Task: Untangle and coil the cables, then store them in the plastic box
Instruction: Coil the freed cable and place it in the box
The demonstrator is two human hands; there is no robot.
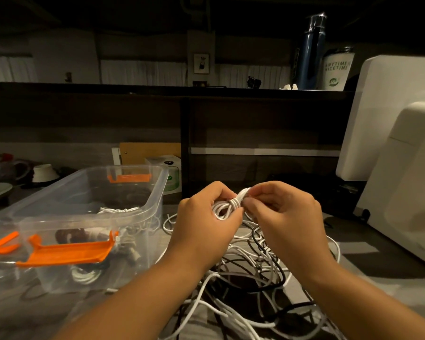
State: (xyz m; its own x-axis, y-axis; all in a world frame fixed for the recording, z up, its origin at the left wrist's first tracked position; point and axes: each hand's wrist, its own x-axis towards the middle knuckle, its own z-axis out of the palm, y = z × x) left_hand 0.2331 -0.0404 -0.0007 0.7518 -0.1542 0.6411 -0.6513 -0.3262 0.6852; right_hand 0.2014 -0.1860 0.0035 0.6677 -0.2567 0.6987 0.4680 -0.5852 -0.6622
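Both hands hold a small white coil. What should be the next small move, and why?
Probably tuck the loose end under the wraps. The left hand grips the white coil, turns already bind its top, and the right hand pinches its end there. The plastic box stands open at the left.

1. Plastic box: clear plastic, glossy, with smooth walls that catch highlights.
2. Latches: opaque orange plastic, smooth, with a soft sheen.
3. Coiled white cable: smooth white plastic sheath, slightly shiny.
4. Loose cables: smooth sheaths in white, grey and black; the black ones look duller.
5. Table top: grey, matt, faintly streaked.
6. Partition: dark wood-look panel, matt, with visible grain.
7. Bottle: dark blue glossy body; shiny, metal-looking cap.
8. White casing: smooth white plastic, satin finish.
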